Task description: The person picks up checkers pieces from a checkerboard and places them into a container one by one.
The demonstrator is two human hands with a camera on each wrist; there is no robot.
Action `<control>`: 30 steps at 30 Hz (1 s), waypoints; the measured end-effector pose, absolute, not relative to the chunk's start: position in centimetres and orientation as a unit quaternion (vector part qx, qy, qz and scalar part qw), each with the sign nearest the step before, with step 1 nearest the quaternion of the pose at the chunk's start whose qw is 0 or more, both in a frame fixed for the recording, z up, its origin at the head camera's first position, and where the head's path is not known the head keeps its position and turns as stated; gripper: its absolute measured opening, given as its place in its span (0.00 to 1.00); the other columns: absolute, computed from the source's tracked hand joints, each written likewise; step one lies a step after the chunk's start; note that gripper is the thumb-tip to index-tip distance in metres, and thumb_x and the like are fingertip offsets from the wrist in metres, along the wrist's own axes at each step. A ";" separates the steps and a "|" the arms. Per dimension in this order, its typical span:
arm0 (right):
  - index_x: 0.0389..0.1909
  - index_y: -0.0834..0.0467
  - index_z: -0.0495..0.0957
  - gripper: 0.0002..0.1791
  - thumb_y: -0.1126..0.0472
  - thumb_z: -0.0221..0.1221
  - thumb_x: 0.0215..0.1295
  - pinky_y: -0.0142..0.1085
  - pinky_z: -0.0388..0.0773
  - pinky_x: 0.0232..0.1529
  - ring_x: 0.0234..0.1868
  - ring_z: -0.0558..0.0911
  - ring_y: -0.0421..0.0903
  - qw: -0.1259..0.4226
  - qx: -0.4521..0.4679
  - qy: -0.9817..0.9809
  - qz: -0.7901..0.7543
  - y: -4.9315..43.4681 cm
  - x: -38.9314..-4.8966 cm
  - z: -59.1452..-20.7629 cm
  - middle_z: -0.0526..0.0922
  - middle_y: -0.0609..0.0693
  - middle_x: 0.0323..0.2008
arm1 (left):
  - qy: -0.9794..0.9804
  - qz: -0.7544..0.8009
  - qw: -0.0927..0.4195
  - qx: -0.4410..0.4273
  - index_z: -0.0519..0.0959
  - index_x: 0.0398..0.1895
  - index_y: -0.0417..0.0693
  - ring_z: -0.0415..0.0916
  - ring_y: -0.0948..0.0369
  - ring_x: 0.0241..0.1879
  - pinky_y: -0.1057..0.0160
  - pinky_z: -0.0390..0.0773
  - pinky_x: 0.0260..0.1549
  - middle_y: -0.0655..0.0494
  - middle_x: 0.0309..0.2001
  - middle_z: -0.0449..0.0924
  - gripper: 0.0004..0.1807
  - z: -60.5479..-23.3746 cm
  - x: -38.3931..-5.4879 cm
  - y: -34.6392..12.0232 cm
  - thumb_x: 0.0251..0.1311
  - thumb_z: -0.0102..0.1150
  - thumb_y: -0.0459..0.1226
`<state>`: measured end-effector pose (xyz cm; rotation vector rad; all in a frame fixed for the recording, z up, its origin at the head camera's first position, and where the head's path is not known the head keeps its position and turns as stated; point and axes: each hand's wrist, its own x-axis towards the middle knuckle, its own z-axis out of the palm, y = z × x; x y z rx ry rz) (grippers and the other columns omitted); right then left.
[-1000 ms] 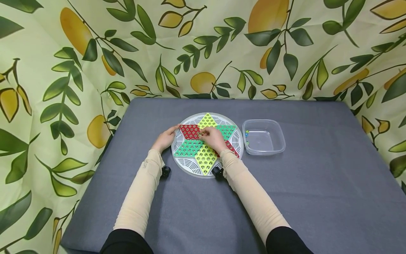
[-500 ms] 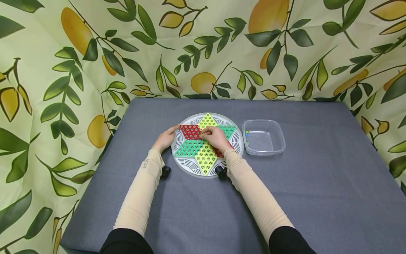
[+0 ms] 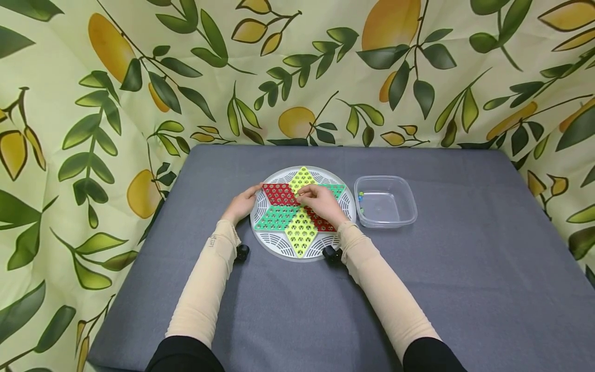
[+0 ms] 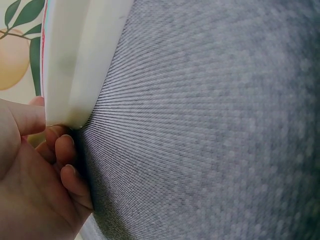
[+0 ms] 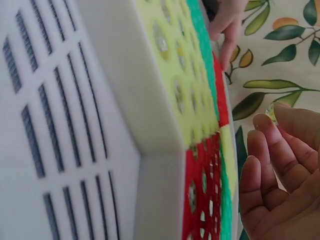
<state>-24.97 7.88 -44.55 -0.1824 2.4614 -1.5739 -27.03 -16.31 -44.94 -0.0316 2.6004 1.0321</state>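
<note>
A round Chinese checkers board (image 3: 274, 242) with a red, green and yellow star lies on the table. My left hand (image 3: 241, 204) holds its left edge; in the left wrist view the curled fingers (image 4: 65, 150) reach beneath the white rim. Over the star's middle, my right hand (image 3: 324, 202) pinches a small clear marble (image 5: 271, 114) with a yellowish tint between thumb and index finger. The right wrist view has this marble above the board's surface. Marbles fill many of the holes there. My right hand covers part of the star in the head view.
To the board's right stands a clear plastic container (image 3: 413, 209), with a few small marbles (image 3: 361, 196) along its left side. Grey cloth (image 3: 465, 248) covers the table. Behind hangs a leaf-and-fruit patterned curtain (image 3: 297, 77).
My right hand has shifted slightly to the right over the board, uncovering more of the red sections. The left hand stays at the board's edge.
</note>
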 end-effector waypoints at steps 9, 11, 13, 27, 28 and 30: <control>0.48 0.56 0.78 0.15 0.56 0.59 0.62 0.32 0.74 0.40 0.39 0.78 0.46 0.080 -0.054 0.834 -0.543 9.2 -23.8 -43.5 0.82 0.52 0.40 | 0.913 0.368 0.176 -0.020 0.54 0.71 0.68 0.46 0.51 0.73 0.50 0.49 0.71 0.55 0.73 0.51 0.25 -45.0 -26.9 -16.3 0.72 0.30 0.42; 0.48 0.57 0.78 0.15 0.56 0.59 0.62 0.31 0.73 0.37 0.38 0.78 0.48 0.069 -0.053 0.834 -0.545 9.5 -23.5 -43.3 0.82 0.53 0.39 | 0.912 0.369 0.177 -0.019 0.54 0.71 0.67 0.46 0.51 0.73 0.50 0.49 0.71 0.55 0.73 0.51 0.25 -44.9 -26.8 -16.2 0.72 0.30 0.42; 0.48 0.57 0.78 0.15 0.56 0.59 0.62 0.30 0.72 0.36 0.38 0.78 0.50 0.063 -0.046 0.831 -0.551 9.9 -23.3 -43.0 0.82 0.53 0.38 | 0.914 0.366 0.176 -0.016 0.54 0.72 0.67 0.46 0.50 0.73 0.50 0.49 0.71 0.54 0.73 0.51 0.25 -44.9 -26.8 -16.2 0.72 0.30 0.42; 0.48 0.57 0.78 0.16 0.55 0.60 0.62 0.33 0.75 0.42 0.41 0.79 0.52 0.013 -0.031 0.825 -0.564 13.8 -22.2 -41.5 0.82 0.55 0.39 | 0.913 0.366 0.179 -0.009 0.54 0.72 0.67 0.46 0.50 0.73 0.51 0.49 0.71 0.55 0.73 0.51 0.25 -44.9 -27.0 -16.3 0.72 0.30 0.42; 0.48 0.57 0.78 0.16 0.55 0.60 0.62 0.32 0.74 0.41 0.39 0.79 0.49 0.009 -0.026 0.829 -0.559 14.2 -22.1 -41.5 0.81 0.54 0.39 | 0.912 0.368 0.180 -0.010 0.54 0.72 0.67 0.46 0.50 0.73 0.51 0.49 0.71 0.55 0.73 0.51 0.25 -44.8 -27.0 -16.3 0.72 0.30 0.42; 0.48 0.57 0.78 0.17 0.53 0.60 0.61 0.30 0.72 0.40 0.37 0.77 0.43 0.001 -0.013 0.835 -0.550 15.0 -22.1 -41.5 0.81 0.53 0.39 | 0.911 0.370 0.182 -0.012 0.54 0.72 0.67 0.46 0.51 0.73 0.51 0.49 0.71 0.55 0.74 0.50 0.25 -44.8 -26.9 -16.2 0.72 0.30 0.43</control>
